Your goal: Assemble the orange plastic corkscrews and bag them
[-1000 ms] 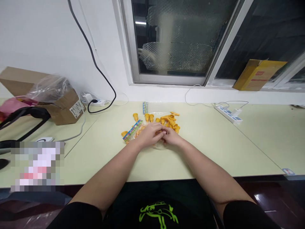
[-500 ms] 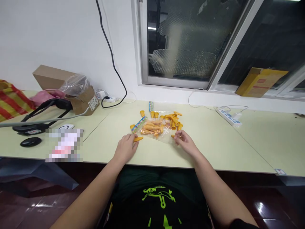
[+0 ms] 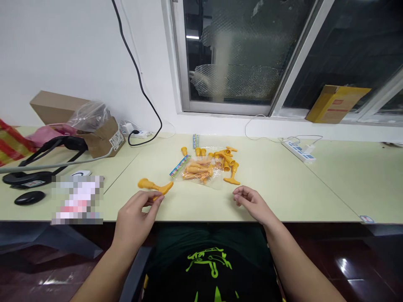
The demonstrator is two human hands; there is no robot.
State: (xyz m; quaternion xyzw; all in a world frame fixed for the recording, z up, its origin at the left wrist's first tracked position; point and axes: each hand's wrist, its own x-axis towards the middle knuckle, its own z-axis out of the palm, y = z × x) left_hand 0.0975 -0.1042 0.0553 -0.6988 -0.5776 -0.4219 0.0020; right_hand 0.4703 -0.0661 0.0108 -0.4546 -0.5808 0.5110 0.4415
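Orange plastic parts lie in the middle of your table [image 3: 277, 199], and your left hand [image 3: 134, 220] has one of them: a long moulded piece [image 3: 156, 187] with a flared end, held out to the left of the pile. Your left fingers [image 3: 154, 199] are closed on it from below, near its narrow end. Your right hand [image 3: 252, 203] is empty, its fingers [image 3: 241, 197] open and loosely curved, with a T-shaped orange piece [image 3: 231, 180] just beyond them. Between your hands sits a clear plastic bag [image 3: 201, 176] with more orange pieces inside it and a colourful printed strip [image 3: 180, 166] lying along its left edge. Behind the bag is a loose cluster of orange pieces [image 3: 225, 157], and a second printed strip [image 3: 195, 141] stands out past it – both well apart from your hands. Off to the left are a cardboard box [image 3: 105, 143] and a black computer mouse [image 3: 30, 197]; to the right lies a white power strip [image 3: 299, 151] – and a yellow cardboard box [image 3: 333, 104] leans in the window [image 3: 226, 54].
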